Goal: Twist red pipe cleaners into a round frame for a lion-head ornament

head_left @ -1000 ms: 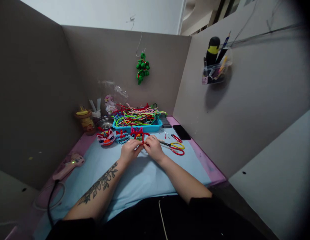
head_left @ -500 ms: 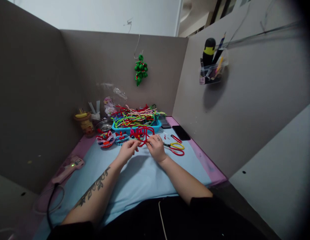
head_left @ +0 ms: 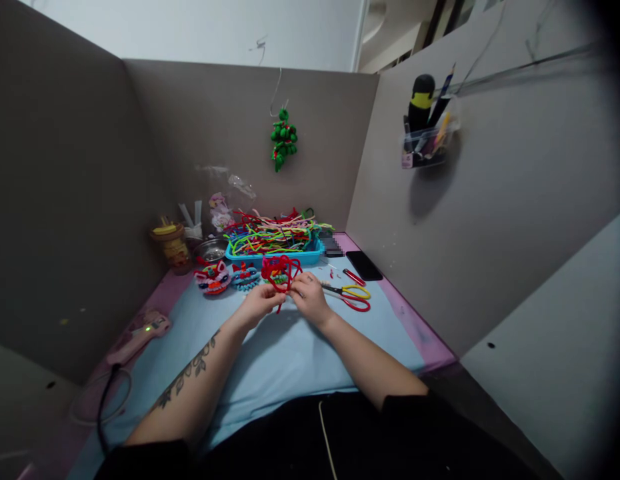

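Observation:
Red pipe cleaners (head_left: 292,265), bent into loops, are held up between my two hands over the table. My left hand (head_left: 261,301) pinches them from the left, and a short red end pokes down below its fingertips. From the other side my right hand (head_left: 310,295) closes its fingers on the same loops; its fingertips are partly hidden. Just behind the loops sit a pink and orange animal-face figure (head_left: 213,279) and a blue one (head_left: 245,277), with a further colourful figure partly covered. Yellow-and-red-handled scissors (head_left: 355,293) lie close to my right hand.
A blue basket (head_left: 310,256) heaped with coloured pipe cleaners stands at the back. A black phone (head_left: 364,266) and a red tool (head_left: 354,277) lie right. Left are a metal bowl (head_left: 211,251), a brown cup (head_left: 174,250) and a pink glue gun (head_left: 140,337). Partition walls enclose the table.
The red loops have shifted slightly left and tilted, and a red end now hangs below my left fingers. Both hands have come closer together.

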Demonstrator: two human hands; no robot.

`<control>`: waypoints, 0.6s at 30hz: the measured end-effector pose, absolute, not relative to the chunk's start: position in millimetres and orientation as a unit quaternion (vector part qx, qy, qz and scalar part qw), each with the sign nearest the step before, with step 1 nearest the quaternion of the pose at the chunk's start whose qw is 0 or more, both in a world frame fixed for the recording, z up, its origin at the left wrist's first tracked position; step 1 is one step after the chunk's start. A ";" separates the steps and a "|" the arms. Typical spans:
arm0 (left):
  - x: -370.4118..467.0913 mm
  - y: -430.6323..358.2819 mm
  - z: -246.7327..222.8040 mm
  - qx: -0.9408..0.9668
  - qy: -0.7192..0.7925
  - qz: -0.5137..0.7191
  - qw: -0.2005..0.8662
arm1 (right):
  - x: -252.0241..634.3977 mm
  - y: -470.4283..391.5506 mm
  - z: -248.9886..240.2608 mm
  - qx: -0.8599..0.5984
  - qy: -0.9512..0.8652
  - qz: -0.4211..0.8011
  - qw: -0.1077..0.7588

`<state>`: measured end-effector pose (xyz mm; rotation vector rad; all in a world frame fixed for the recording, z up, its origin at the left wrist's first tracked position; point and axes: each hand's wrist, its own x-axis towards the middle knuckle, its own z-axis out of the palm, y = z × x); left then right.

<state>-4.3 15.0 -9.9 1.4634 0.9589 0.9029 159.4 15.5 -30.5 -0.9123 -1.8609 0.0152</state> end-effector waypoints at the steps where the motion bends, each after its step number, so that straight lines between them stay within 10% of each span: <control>1: -4.3 15.2 -10.0 0.643 0.408 0.385 0.522 | 158.6 15.7 -29.5 -0.382 -0.762 0.046 0.521; 11: -5.0 21.5 -20.0 0.769 0.430 0.385 0.274 | 147.5 14.7 -30.1 -0.413 -0.651 0.304 0.559; 18: -0.8 19.9 -18.5 0.673 0.426 0.427 0.428 | 146.5 12.3 -25.8 -0.423 -0.693 0.123 0.571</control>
